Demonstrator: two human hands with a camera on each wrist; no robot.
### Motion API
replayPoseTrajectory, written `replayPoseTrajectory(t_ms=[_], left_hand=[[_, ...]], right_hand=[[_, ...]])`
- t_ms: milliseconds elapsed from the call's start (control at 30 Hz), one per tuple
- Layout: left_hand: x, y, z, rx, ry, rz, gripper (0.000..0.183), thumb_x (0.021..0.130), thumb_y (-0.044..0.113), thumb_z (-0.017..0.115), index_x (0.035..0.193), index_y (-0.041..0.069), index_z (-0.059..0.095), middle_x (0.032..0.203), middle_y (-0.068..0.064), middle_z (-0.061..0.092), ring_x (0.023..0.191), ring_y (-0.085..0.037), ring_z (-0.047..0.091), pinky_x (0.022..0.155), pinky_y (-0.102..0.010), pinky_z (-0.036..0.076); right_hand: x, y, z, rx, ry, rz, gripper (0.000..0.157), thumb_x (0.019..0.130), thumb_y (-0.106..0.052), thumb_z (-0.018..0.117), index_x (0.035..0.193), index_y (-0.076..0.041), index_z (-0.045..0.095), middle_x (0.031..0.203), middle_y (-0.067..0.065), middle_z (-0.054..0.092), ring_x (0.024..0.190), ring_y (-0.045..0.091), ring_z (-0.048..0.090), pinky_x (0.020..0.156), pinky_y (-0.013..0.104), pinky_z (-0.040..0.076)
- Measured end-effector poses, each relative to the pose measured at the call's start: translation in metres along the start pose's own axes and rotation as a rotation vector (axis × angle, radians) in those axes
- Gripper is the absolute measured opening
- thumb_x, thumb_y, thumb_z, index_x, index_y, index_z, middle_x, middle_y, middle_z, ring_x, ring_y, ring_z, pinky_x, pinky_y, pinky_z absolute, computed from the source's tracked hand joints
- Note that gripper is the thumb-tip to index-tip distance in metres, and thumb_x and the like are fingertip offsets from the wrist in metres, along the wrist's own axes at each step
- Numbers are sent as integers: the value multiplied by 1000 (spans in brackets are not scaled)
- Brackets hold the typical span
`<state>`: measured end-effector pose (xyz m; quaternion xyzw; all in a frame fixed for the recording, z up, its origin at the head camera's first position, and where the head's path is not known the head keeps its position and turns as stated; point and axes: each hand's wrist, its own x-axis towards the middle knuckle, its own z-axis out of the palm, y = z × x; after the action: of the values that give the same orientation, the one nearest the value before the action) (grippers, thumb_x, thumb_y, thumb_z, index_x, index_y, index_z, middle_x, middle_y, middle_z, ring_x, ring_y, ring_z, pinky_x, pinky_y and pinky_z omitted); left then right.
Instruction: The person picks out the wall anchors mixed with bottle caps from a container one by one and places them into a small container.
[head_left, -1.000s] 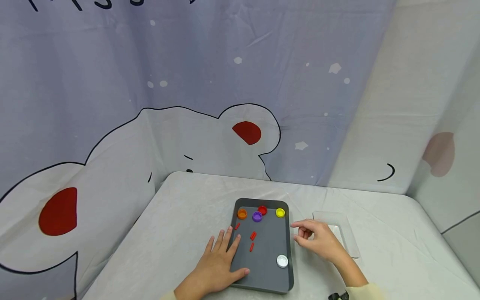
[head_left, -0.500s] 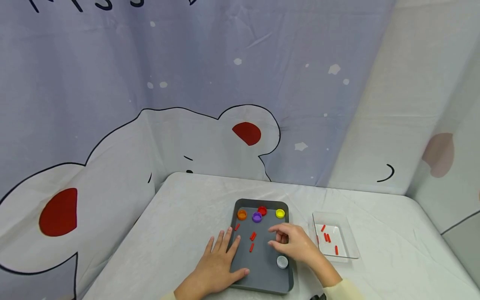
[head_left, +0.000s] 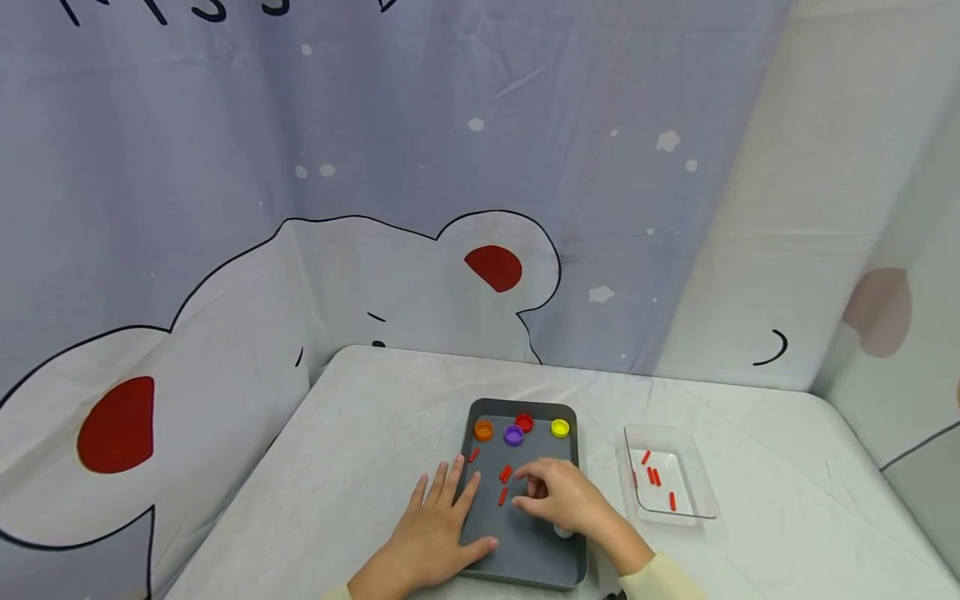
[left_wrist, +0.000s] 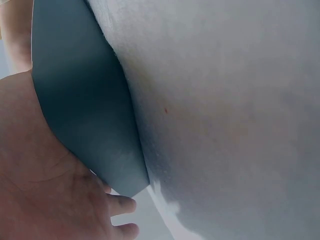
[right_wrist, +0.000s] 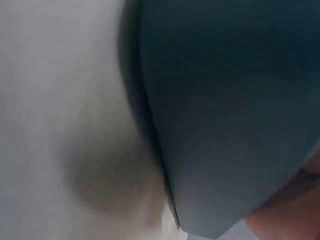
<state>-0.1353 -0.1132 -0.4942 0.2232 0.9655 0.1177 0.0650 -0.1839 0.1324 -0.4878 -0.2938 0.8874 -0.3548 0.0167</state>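
In the head view, my left hand [head_left: 431, 533] lies with fingers spread over the left rim of a dark grey tray [head_left: 517, 554]. My right hand [head_left: 562, 500] hovers over the tray's middle, thumb and forefinger apart with nothing between them. Just left of those fingertips lie short red sticks: a close pair [head_left: 506, 474] and a single stick [head_left: 502, 497]. Another red stick [head_left: 474, 454] is near the left rim. A white round cap [head_left: 562, 532] is mostly hidden beneath the right hand. Both wrist views show mainly the tray's side [left_wrist: 90, 100], with part of my right hand [right_wrist: 290, 215] at one corner.
Orange [head_left: 483, 430], purple [head_left: 513, 435], red [head_left: 524, 422] and yellow [head_left: 559, 428] round caps sit at the tray's far end. Right of the tray, a clear plastic box [head_left: 705, 492] holds several red sticks. White cloth [head_left: 360, 433] covers the table; a printed curtain [head_left: 420, 125] hangs behind.
My right hand has moved left from beside the clear box to over the tray, near the red sticks. The box's contents came into view. My left hand has stayed in place.
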Motion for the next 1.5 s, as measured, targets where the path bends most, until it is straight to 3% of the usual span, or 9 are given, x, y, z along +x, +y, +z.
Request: replayPoseTrajectory(t_ms=[500, 900, 1500], left_hand=[[1, 1, 1, 3, -17, -6, 96, 91, 78, 45, 161, 14, 31, 169, -16, 12, 154, -41, 15, 118, -64, 16], [2, 1, 0, 16, 5, 5, 94, 91, 77, 46, 160, 14, 33, 169, -17, 14, 153, -41, 17, 118, -64, 17], [0, 2, -1, 0, -29, -12, 95, 91, 77, 47, 161, 15, 31, 170, -15, 11, 154, -41, 15, 118, -64, 16]], right_hand=[[10, -2, 16, -147, -23, 41, 26, 82, -28, 86, 97, -9, 76, 69, -11, 55, 61, 0, 46, 57, 21, 42], [14, -2, 20, -181, -19, 50, 26, 80, -27, 87, 94, -9, 75, 65, -14, 51, 57, 0, 45, 54, 21, 41], [19, -8, 26, -229, -17, 82, 24, 79, -28, 87, 86, -13, 70, 61, -13, 51, 52, 1, 44, 51, 22, 38]])
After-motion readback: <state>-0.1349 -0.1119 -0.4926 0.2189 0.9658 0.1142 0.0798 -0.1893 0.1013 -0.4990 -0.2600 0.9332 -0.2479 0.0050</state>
